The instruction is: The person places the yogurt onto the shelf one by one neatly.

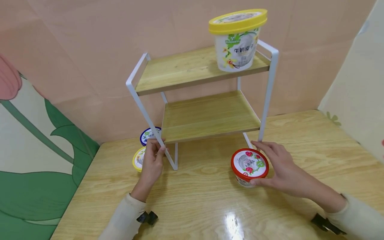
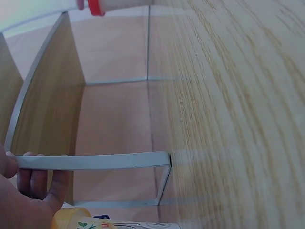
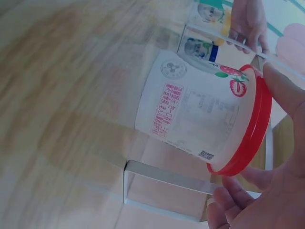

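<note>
A two-tier shelf rack (image 1: 210, 116) with wooden boards and a white metal frame stands on the table. My left hand (image 1: 153, 163) grips its left front leg (image 2: 95, 162) at the lower board, with the fingers curled behind it. Near the right front leg, my right hand (image 1: 279, 170) spans a white tub with a red lid (image 1: 249, 165), thumb on the near side of the lid and forefinger on the far side. In the right wrist view the other fingers (image 3: 228, 200) lie close to the rack's leg; whether they touch it I cannot tell.
A large yellow-lidded tub (image 1: 238, 43) stands on the right of the top board. Behind my left hand are a blue-lidded tub (image 1: 149, 135) and another yellow-lidded tub (image 1: 138, 159). The pink wall (image 1: 99, 66) rises behind the rack.
</note>
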`<action>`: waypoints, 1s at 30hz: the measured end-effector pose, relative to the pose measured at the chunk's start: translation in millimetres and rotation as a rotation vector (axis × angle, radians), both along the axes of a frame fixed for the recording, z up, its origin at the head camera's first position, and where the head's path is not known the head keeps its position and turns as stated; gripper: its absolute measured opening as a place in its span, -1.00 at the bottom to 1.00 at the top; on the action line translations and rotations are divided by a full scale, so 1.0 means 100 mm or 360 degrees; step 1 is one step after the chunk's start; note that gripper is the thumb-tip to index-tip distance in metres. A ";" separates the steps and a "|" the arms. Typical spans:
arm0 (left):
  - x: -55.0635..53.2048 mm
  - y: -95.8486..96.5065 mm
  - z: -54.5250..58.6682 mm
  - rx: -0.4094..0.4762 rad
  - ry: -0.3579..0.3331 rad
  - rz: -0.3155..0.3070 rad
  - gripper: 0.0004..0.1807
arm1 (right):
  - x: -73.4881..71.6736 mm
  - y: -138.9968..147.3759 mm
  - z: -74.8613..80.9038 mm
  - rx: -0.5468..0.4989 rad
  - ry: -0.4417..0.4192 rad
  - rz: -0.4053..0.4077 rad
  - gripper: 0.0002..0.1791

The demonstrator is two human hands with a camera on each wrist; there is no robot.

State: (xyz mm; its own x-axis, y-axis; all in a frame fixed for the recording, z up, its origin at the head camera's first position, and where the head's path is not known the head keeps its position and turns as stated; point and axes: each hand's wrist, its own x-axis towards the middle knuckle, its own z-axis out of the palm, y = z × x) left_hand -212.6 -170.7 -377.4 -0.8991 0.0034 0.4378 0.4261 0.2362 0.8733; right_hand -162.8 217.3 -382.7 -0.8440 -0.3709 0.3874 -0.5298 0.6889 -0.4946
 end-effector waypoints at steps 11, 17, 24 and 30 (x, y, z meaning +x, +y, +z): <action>0.00 0.01 0.02 0.0047 0.0008 -0.0012 -0.92 | 0.00 0.01 0.01 0.0048 -0.0100 -0.0036 0.18; 0.00 0.01 0.01 0.0047 0.0017 -0.0005 -0.92 | -0.02 0.03 0.02 0.0031 -0.0139 0.0025 0.16; 0.00 0.00 0.00 0.0038 0.0023 -0.0006 -0.93 | -0.04 0.07 0.02 -0.0005 -0.0119 0.0155 0.09; 0.00 0.01 0.01 0.0031 0.0006 -0.0009 -0.91 | -0.07 0.11 0.01 -0.0015 -0.0124 0.0224 0.04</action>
State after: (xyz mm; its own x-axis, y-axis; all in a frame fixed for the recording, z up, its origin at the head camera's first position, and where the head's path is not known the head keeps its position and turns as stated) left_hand -213.0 -170.0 -376.5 -0.8974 0.0000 0.4412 0.4307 0.2170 0.8760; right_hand -169.5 228.1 -381.6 -0.8115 -0.4842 0.3271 -0.5807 0.6056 -0.5441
